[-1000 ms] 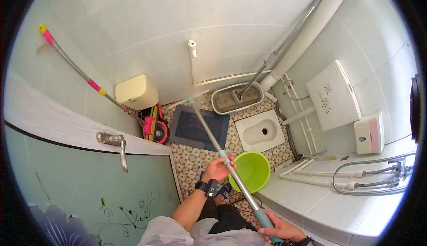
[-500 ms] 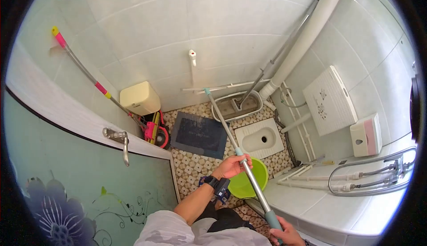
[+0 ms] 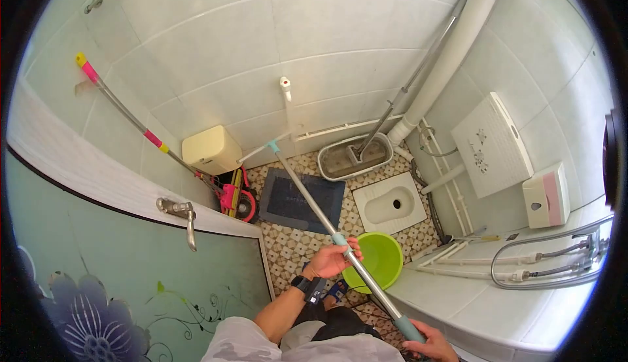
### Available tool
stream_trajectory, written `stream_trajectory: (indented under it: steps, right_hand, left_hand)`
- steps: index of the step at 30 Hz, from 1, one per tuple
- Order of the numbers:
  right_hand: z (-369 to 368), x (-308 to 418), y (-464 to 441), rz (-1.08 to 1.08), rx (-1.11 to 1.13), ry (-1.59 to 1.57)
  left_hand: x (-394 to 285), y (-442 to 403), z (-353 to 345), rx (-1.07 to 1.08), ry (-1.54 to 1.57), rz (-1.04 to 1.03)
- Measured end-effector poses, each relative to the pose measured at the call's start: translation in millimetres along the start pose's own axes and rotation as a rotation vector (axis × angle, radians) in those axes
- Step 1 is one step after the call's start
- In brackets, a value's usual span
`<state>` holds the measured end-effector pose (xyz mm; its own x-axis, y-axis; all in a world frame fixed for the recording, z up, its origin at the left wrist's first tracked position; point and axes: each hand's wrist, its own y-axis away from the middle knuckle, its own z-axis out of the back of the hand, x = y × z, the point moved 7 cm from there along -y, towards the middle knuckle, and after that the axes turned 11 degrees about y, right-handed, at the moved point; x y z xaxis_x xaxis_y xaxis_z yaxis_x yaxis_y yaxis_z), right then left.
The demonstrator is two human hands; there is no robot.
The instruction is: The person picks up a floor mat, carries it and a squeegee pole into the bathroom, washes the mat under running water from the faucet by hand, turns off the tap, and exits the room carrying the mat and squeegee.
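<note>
A long-handled squeegee (image 3: 307,195) with a metallic pole and pale teal fittings slants across the middle of the view. My left hand (image 3: 332,259) is wrapped round the pole just below its middle teal collar. Lower down, my right hand (image 3: 428,341) is closed on the teal grip at the near end. The squeegee's thin crossbar head (image 3: 273,146) is by the back wall, right of a cream bin; whether it touches the wall I cannot tell. A lime green basin (image 3: 383,262) stands on the floor beneath the pole, close to my left hand.
A squat toilet (image 3: 390,203) is set in the patterned floor. Nearby lie a dark mat (image 3: 302,198) and a grey mop bucket (image 3: 330,169). The cream bin (image 3: 210,150) and a pink-yellow mop (image 3: 134,123) stand left, beside the glass door (image 3: 216,260). Pipes and a hose (image 3: 497,264) line the right.
The squeegee head has swung left along the back wall, from near the mop bucket towards the cream bin. Both hands keep hold of the pole. The view has shifted slightly.
</note>
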<state>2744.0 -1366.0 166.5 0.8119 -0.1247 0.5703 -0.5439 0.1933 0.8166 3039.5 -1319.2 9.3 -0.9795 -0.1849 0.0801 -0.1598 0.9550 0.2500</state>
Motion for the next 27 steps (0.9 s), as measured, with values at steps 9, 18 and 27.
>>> stream_trajectory:
  steps: [9, 18, 27]
  right_hand:
    - [20.5, 13.8, 12.3, 0.311, -0.223, 0.553]
    - [9.9, -0.9, 7.6, 0.132, -0.301, 0.698]
    - [16.7, 33.3, 19.4, 0.104, -0.439, 0.931]
  left_hand:
    - [21.6, -3.0, -0.9, -0.011, 0.144, 0.075]
    - [14.8, -55.4, 12.7, -0.1, 0.209, 0.032]
    - [1.0, -47.9, -3.1, -0.029, 0.24, -0.012]
